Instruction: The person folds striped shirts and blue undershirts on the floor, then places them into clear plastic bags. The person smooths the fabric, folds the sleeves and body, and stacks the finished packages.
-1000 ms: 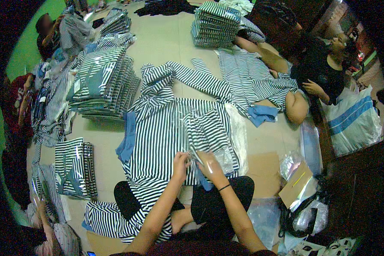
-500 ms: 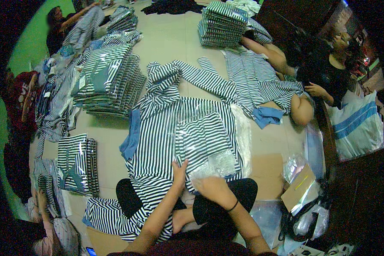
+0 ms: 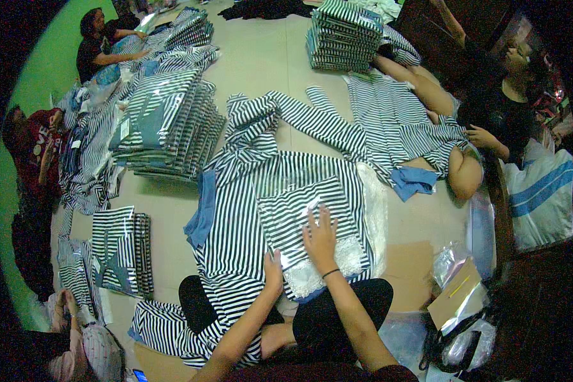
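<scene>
A folded black-and-white striped garment in a clear plastic bag (image 3: 299, 219) lies in front of me, with white lace-like material showing near its lower end. My right hand (image 3: 320, 239) rests flat on top of the bag, fingers spread. At the bag's lower left edge is my left hand (image 3: 273, 272), thumb and fingers pointing away from me and slightly apart. Beneath the bag an unfolded striped garment (image 3: 232, 235) with a blue collar-like piece (image 3: 200, 207) spreads across the floor and my lap.
A tall stack of bagged striped garments (image 3: 162, 121) stands at left, a smaller stack (image 3: 118, 251) nearer me. Another pile (image 3: 344, 38) is at the far right. Several people sit around with striped garments. Cardboard (image 3: 455, 296) and clear plastic bags (image 3: 395, 334) lie at right.
My right hand has moved from the bag's near edge up onto its top and its fingers have spread. The plastic now lies flatter over the garment. My left hand stays at the left edge.
</scene>
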`<move>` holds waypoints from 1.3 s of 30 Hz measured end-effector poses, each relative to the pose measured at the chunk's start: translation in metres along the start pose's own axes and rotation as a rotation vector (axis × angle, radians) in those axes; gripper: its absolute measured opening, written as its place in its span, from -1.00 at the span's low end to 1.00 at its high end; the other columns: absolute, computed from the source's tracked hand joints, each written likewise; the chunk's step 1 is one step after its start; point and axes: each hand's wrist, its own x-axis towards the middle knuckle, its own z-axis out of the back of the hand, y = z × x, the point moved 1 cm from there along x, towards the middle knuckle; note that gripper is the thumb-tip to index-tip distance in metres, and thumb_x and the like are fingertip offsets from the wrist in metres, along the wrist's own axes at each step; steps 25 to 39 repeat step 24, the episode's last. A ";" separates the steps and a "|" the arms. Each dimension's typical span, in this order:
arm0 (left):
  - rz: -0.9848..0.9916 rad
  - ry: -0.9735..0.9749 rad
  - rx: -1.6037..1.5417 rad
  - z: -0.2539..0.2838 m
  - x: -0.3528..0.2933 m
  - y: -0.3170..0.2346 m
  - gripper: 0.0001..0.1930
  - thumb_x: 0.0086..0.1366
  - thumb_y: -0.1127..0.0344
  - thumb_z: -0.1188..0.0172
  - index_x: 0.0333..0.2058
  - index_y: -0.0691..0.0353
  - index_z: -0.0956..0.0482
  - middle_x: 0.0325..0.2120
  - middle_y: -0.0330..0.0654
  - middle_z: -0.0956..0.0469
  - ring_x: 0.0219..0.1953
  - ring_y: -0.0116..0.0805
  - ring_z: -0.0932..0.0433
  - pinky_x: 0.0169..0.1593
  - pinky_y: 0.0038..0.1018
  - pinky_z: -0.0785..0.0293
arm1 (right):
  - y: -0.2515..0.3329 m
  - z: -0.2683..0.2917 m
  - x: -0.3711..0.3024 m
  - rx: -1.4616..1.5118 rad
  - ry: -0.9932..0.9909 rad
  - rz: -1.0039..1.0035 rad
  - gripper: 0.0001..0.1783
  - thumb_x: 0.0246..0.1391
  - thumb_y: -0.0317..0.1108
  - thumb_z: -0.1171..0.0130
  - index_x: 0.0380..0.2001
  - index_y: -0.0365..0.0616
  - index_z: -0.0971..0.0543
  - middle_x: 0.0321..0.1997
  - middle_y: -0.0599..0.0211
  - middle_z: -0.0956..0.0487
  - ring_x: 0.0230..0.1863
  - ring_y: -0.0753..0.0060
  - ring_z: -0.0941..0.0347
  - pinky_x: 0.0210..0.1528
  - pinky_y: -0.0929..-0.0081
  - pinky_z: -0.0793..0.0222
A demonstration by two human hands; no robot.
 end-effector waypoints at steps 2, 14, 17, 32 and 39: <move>0.016 -0.032 0.044 0.001 0.000 0.003 -0.54 0.15 0.14 0.07 -0.14 0.45 -0.20 -0.27 -0.01 -0.32 -0.26 -0.32 -0.30 -0.13 -0.52 -0.21 | 0.014 -0.004 0.005 0.107 -0.003 0.214 -0.50 0.00 -0.14 0.20 0.07 0.15 -0.14 0.16 0.15 -0.04 0.17 0.06 0.08 0.12 0.01 0.25; -0.294 -0.057 0.271 0.000 0.009 -0.029 -0.64 0.05 0.36 -0.05 -0.20 0.47 -0.29 -0.30 0.05 -0.39 -0.25 -0.23 -0.37 -0.14 -0.48 -0.24 | -0.086 0.040 -0.050 0.257 -0.023 -0.612 -0.72 -0.16 -0.34 -0.05 -0.35 -0.28 -0.37 -0.36 0.09 -0.40 -0.31 0.11 -0.31 -0.24 0.33 -0.21; -0.366 -0.003 0.112 -0.006 0.033 -0.053 -0.60 0.05 0.31 -0.08 -0.19 0.48 -0.29 -0.31 0.08 -0.41 -0.24 -0.20 -0.39 -0.16 -0.48 -0.27 | -0.090 0.034 -0.050 0.667 -0.227 -0.542 -0.70 -0.15 -0.26 -0.10 -0.43 -0.30 -0.37 -0.57 0.17 -0.39 -0.51 0.33 -0.31 -0.42 0.51 -0.23; -0.275 -0.175 0.549 0.020 0.069 -0.094 -0.49 -0.08 0.13 -0.21 -0.27 0.43 -0.34 -0.40 0.06 -0.43 -0.35 -0.20 -0.42 -0.28 -0.41 -0.31 | -0.088 0.006 -0.038 0.632 0.137 -0.713 -0.47 -0.18 -0.05 -0.11 -0.25 -0.28 -0.37 -0.41 0.06 -0.46 -0.36 0.22 -0.40 -0.31 0.48 -0.29; -0.275 -0.175 0.549 0.020 0.069 -0.094 -0.49 -0.08 0.13 -0.21 -0.27 0.43 -0.34 -0.40 0.06 -0.43 -0.35 -0.20 -0.42 -0.28 -0.41 -0.31 | -0.088 0.006 -0.038 0.632 0.137 -0.713 -0.47 -0.18 -0.05 -0.11 -0.25 -0.28 -0.37 -0.41 0.06 -0.46 -0.36 0.22 -0.40 -0.31 0.48 -0.29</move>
